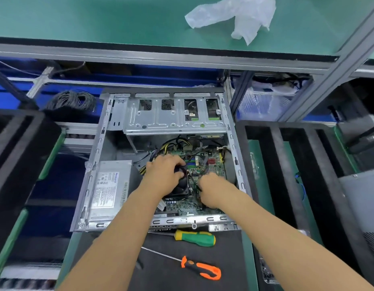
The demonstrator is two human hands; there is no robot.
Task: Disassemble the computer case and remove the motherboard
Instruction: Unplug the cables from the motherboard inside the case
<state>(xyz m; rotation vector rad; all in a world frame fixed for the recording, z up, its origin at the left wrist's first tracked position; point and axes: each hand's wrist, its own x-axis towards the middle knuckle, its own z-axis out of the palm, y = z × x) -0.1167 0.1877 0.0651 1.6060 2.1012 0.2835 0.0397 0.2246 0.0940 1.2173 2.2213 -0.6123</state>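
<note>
Inside the open case, the motherboard lies flat. The left hand curls over the black cooler at its middle; the right hand, just beside, pinches a dark cable.

1. An open silver metal computer case lies flat on the tabletop, its green motherboard exposed.
2. The left hand grips the black cooler fan on the board.
3. The right hand pinches a thin black cable just beside the fan.
4. A grey boxy power supply sits in the case's left side.
5. Near the case's front edge lie a green-and-yellow-handled screwdriver and an orange-and-black-handled screwdriver.
6. A crumpled clear plastic bag rests on the green upper shelf.
</note>
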